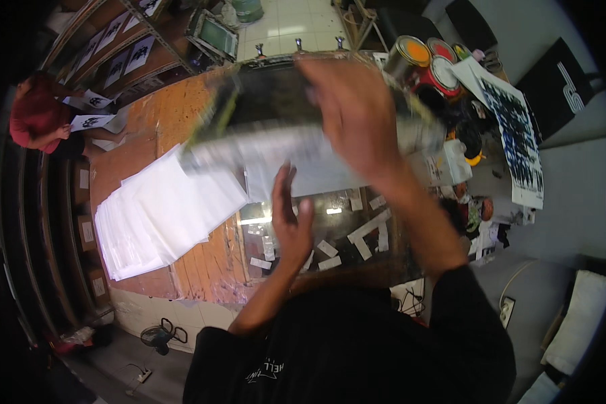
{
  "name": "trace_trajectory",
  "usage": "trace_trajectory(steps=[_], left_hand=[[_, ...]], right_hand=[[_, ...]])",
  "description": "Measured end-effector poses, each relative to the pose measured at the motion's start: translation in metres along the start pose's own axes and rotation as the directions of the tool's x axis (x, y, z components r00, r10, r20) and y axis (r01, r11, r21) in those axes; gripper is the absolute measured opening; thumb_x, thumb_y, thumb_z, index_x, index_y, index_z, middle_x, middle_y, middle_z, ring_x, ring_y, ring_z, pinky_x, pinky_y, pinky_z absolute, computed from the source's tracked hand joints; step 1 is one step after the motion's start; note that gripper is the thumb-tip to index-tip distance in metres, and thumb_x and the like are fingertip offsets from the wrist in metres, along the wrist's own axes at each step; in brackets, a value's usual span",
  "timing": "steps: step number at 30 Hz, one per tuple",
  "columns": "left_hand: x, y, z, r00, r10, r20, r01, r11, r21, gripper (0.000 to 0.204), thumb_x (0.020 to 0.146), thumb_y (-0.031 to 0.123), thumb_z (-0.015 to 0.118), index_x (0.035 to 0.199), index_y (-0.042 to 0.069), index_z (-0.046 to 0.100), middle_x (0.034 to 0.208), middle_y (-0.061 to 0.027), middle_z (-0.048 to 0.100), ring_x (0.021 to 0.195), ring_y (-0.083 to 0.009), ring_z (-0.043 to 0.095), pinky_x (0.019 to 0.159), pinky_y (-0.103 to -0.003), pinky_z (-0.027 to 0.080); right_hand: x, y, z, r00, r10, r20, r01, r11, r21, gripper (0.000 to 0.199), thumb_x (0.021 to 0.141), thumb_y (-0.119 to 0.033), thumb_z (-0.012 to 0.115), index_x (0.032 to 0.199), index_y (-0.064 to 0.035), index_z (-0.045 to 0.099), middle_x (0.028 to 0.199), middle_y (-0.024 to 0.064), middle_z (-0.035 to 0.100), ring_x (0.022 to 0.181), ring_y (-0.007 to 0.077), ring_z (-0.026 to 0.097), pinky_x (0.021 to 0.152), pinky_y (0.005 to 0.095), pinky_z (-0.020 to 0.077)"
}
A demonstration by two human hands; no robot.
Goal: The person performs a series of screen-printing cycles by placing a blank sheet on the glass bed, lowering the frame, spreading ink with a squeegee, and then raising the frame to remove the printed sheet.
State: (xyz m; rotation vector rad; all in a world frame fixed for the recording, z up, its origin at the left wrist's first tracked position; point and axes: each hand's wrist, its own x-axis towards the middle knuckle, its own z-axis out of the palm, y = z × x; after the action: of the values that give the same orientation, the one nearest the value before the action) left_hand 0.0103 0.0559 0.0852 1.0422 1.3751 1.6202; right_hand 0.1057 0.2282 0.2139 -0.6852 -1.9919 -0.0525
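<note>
A screen-printing frame, blurred by motion, spans the far middle of the work table, on the side of several metal clamps. My right hand reaches over this frame. Its fingers are smeared, so whether it grips anything cannot be told. Just below the frame's near edge is my left hand, thumb and fingers apart, with nothing in it. A pale sheet shows partly under the frame, on a glass plate dotted with bits of white tape. To the left lies a spread stack of white sheets.
Paint cans and clutter crowd the table's right side, beside an ink-stained board. At the far left, a person in a red shirt holds printed sheets near shelves. A small fan is below the table.
</note>
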Motion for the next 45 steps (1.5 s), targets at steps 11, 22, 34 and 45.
trace_trajectory(steps=[11,22,34,45], left_hand=[[-0.057,-0.079,-0.048,0.53,-0.844,0.078,0.644,0.341,-0.685,0.042,0.097,0.035,0.07,0.124,0.009,0.051,0.127,-0.0108,0.052,0.124,-0.0284,0.05,0.103,-0.051,0.041],[-0.059,-0.06,-0.039,0.532,-0.847,-0.002,0.632,0.399,-0.665,0.024,0.098,0.028,0.068,0.108,0.011,0.053,0.114,-0.0078,0.058,0.122,-0.0271,0.053,0.098,-0.048,0.042],[-0.057,-0.061,-0.043,0.559,-0.828,0.036,0.684,0.436,-0.585,0.028,0.098,0.024,0.06,0.121,0.008,0.054,0.118,-0.008,0.054,0.125,-0.0248,0.051,0.096,-0.053,0.042],[-0.054,-0.087,-0.036,0.5,-0.865,-0.048,0.685,0.429,-0.589,0.047,0.103,0.028,0.047,0.143,0.005,0.044,0.136,-0.0124,0.047,0.131,-0.0275,0.046,0.113,-0.064,0.029]], right_hand=[[-0.116,0.079,0.109,0.83,0.262,0.492,-0.238,0.965,-0.113,0.046,0.077,0.005,0.068,0.121,-0.0058,0.068,0.106,0.0135,0.072,0.098,0.0327,0.065,0.082,0.0433,0.045],[-0.128,0.122,0.189,0.793,0.284,0.539,-0.164,0.952,-0.26,0.057,0.078,0.005,0.065,0.132,-0.0116,0.062,0.127,0.0105,0.066,0.12,0.0297,0.058,0.101,0.0481,0.0407],[-0.211,-0.078,0.031,0.691,0.37,0.621,-0.335,0.925,-0.179,0.064,0.07,0.007,0.064,0.132,-0.0061,0.063,0.125,0.0166,0.067,0.118,0.0347,0.06,0.102,0.0502,0.0392],[-0.188,-0.027,0.07,0.599,0.369,0.71,-0.169,0.926,-0.339,0.089,0.077,-0.006,0.08,0.155,-0.0131,0.039,0.111,0.0155,0.058,0.109,0.0311,0.053,0.096,0.0512,0.0362]])
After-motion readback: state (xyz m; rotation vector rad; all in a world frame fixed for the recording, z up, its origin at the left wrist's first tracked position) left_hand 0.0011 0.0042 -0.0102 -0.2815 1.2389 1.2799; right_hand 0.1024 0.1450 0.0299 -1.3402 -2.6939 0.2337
